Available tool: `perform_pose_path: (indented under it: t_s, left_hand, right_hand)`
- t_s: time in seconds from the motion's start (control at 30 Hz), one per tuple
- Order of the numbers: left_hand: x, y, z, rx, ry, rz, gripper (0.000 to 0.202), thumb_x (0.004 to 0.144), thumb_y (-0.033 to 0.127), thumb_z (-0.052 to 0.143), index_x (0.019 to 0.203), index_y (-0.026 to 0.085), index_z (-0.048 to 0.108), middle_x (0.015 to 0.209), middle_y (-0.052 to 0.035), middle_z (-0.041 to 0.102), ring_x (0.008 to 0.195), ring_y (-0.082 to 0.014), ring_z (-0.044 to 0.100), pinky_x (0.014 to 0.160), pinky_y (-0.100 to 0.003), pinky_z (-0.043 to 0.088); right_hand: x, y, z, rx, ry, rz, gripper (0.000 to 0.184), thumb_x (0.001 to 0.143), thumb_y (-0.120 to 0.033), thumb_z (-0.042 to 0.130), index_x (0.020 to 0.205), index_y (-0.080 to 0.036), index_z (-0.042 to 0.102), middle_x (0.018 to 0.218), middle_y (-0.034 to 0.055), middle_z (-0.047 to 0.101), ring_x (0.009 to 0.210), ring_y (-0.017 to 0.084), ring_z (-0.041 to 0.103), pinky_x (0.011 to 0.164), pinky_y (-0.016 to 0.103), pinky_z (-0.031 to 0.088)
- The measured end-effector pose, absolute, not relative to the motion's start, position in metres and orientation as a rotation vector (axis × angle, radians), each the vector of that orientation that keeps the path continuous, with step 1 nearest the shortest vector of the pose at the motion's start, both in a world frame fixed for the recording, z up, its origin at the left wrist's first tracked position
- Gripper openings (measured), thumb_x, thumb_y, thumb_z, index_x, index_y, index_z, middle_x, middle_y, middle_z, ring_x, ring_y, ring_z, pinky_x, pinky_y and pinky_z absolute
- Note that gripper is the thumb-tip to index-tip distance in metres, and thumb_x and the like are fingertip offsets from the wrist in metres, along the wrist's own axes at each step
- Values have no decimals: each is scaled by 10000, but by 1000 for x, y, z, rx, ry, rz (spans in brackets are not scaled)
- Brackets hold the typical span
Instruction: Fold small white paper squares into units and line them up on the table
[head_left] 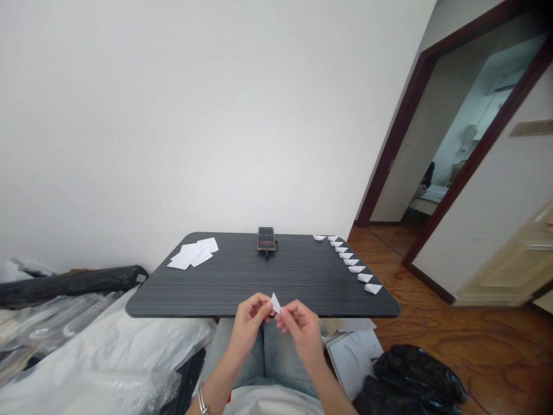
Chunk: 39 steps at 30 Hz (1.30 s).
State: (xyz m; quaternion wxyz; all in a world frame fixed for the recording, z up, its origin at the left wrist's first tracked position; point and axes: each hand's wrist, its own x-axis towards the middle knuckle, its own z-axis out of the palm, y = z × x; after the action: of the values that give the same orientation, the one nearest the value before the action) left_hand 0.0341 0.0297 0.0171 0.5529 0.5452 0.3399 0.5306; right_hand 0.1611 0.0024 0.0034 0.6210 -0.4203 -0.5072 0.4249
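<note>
Between my two hands, just above the table's front edge, is a small folded piece of white paper (275, 302) with its point upward. My left hand (254, 311) pinches its left side between thumb and fingers. On its right, my right hand (298, 318) pinches the lower corner. Along the right edge of the dark table (259, 282) runs a line of several small folded white papers (356, 269). Loose flat white sheets (190, 253) lie overlapping at the table's left.
A small dark device with a screen (266, 238) and a cable stands at the table's back middle. White plastic-wrapped bundles (108, 334) lie at the left. A black plastic bag (415, 374) and a white paper bag (354, 354) sit at the lower right, near an open doorway.
</note>
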Motion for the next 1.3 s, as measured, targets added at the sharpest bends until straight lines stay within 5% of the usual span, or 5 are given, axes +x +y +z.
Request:
perform_pose_path:
  t_s: [0.8, 1.3]
  left_hand:
    - [33, 36, 9, 1208, 862, 1275, 144, 654, 244, 709, 745, 134, 715, 584, -5, 652, 480, -108, 562, 490, -208, 464]
    - [34, 30, 9, 1521, 990, 1234, 251, 711, 214, 650, 939, 115, 686, 809, -99, 740, 713, -206, 688, 650, -281, 548]
  right_hand:
    - [172, 12, 1, -950, -1295, 1024, 74, 756, -230, 627, 787, -165, 611, 668, 32, 684, 610, 158, 640, 533, 223, 485]
    - [167, 8, 4, -1070, -1440, 601, 63, 782, -180, 569, 793, -175, 631, 701, 25, 638, 616, 157, 633, 555, 242, 523]
